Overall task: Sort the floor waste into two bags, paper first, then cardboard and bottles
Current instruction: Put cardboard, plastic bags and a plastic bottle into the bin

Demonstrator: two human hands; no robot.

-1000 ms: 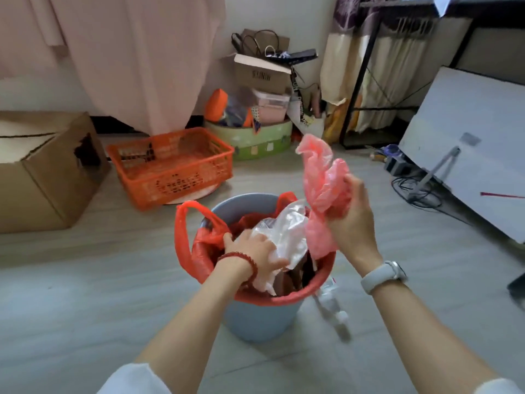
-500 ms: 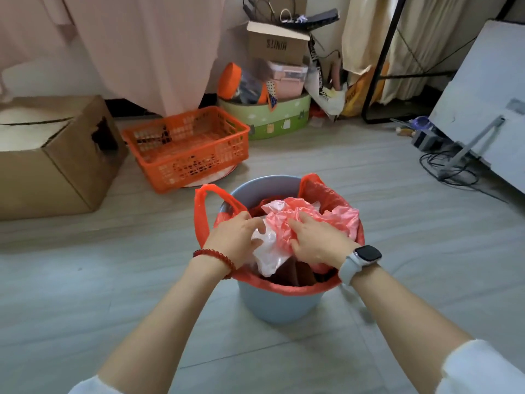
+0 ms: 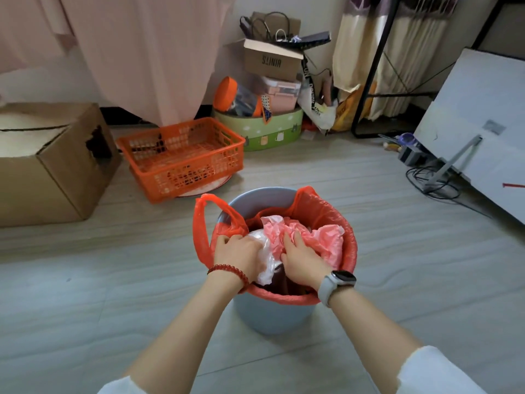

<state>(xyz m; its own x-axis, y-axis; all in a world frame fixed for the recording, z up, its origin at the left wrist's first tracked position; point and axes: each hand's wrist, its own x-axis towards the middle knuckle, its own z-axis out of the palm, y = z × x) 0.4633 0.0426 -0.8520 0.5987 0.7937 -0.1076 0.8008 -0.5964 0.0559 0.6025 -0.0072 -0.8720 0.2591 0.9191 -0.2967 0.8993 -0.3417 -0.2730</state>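
Note:
A grey-blue bin stands on the floor, lined with a red bag whose handle loop hangs over the left rim. Inside lie a crumpled pink plastic bag and a clear white plastic bag over darker waste. My left hand presses down on the white plastic by the left rim. My right hand presses flat on the pink bag. What lies deeper in the bin is hidden.
An orange basket and a large cardboard box sit to the far left. A green round box with piled items stands by the wall. A white board, cables and a black rack are on the right.
My right hand brought the pink bag down from above the bin into it. Both hands now press the plastic down inside the red bag.

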